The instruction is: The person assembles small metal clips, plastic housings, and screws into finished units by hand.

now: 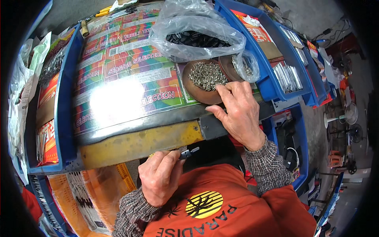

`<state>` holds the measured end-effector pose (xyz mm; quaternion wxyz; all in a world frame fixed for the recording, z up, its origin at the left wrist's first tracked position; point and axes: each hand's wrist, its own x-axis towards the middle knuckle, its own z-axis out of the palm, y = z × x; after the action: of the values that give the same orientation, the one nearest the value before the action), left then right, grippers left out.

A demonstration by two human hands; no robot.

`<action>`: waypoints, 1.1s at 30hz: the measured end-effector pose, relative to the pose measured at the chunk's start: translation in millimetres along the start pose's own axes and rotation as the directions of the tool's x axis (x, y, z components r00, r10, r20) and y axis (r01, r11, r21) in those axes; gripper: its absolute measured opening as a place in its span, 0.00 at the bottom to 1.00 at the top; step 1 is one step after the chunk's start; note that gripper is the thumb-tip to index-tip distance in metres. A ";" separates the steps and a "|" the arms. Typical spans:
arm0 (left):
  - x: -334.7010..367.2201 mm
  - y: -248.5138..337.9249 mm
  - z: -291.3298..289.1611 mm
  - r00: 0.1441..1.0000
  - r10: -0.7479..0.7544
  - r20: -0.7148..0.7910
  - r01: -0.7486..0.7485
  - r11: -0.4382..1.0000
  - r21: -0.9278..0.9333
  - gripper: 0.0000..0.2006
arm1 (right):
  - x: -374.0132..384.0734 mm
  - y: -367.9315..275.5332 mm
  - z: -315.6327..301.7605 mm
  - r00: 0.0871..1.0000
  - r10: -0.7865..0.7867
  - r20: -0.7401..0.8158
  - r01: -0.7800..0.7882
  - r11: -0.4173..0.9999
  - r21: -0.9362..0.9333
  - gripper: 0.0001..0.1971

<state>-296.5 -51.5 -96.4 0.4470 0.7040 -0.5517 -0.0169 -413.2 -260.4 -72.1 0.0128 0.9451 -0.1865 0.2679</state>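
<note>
Small silvery metal screws [206, 75] lie heaped in a round brown dish [196, 93] near the right edge of the worktop covered in colourful printed sheet [118, 71]. At the dish's near rim the right hand [238, 112] rests, fingers curled; whether it pinches a screw cannot be told. Below the worktop's yellow front edge [142, 143], the left hand [160, 177] grips a small dark metal tool [188, 152].

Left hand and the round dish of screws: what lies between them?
In the head view, the workbench's yellow front strip and grey metal edge lie between left hand and dish.
</note>
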 end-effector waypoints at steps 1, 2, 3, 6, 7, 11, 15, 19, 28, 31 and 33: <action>-0.6 -0.8 0.6 1.000 -0.005 0.001 0.005 1.000 -0.008 0.12 | 0.2 -1.9 0.4 1.000 0.016 0.021 -0.016 1.000 -0.013 0.24; -0.8 -1.5 0.9 1.000 -0.010 0.001 0.010 1.000 -0.015 0.12 | 0.7 -3.2 1.0 0.999 0.032 0.041 -0.031 0.999 -0.027 0.25; -0.5 -1.7 1.2 1.000 -0.010 0.000 0.010 1.000 -0.016 0.12 | 0.5 -3.6 1.3 0.999 0.031 0.041 -0.030 0.999 -0.028 0.25; -0.1 -1.7 1.7 1.000 0.002 -0.008 -0.002 1.000 -0.021 0.13 | -0.2 -3.3 3.4 0.999 0.035 0.039 -0.034 0.999 -0.023 0.24; -0.2 -1.5 1.7 1.000 0.001 -0.006 -0.001 1.000 -0.026 0.13 | -0.3 -2.8 4.1 0.999 0.040 0.032 -0.039 0.999 -0.014 0.24; -0.8 0.5 0.5 1.000 -0.016 0.003 0.016 0.999 -0.040 0.13 | -0.6 -3.2 5.0 0.997 0.065 0.035 -0.065 0.998 0.002 0.25; -2.8 -0.3 -0.2 1.000 -0.011 0.007 0.011 1.000 -0.026 0.13 | 0.3 -5.5 6.4 0.999 0.044 -0.004 -0.044 0.999 -0.012 0.27; -4.8 -0.4 -1.5 1.000 -0.017 0.001 0.017 0.999 -0.031 0.12 | 4.5 -10.2 3.1 1.000 0.024 0.002 -0.024 0.998 -0.053 0.31; -7.7 -0.3 -0.5 1.000 -0.019 -0.006 0.018 0.998 -0.067 0.12 | 10.7 -17.6 2.7 0.991 0.026 0.133 -0.028 0.999 0.014 0.29; -8.2 -1.5 -0.6 1.000 -0.017 -0.006 0.017 0.997 -0.072 0.12 | 9.1 -15.7 -0.9 0.991 0.006 0.133 -0.030 0.983 0.180 0.25; -8.2 -2.1 -0.2 1.000 -0.010 -0.006 0.009 0.997 -0.071 0.12 | 8.4 -11.7 -2.7 1.000 0.012 -0.020 -0.008 0.982 0.187 0.23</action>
<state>-298.0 -44.9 -101.5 0.4733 0.6904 -0.5459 -0.0363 -403.8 -252.1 -64.7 -0.0756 0.9383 -0.1652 0.2942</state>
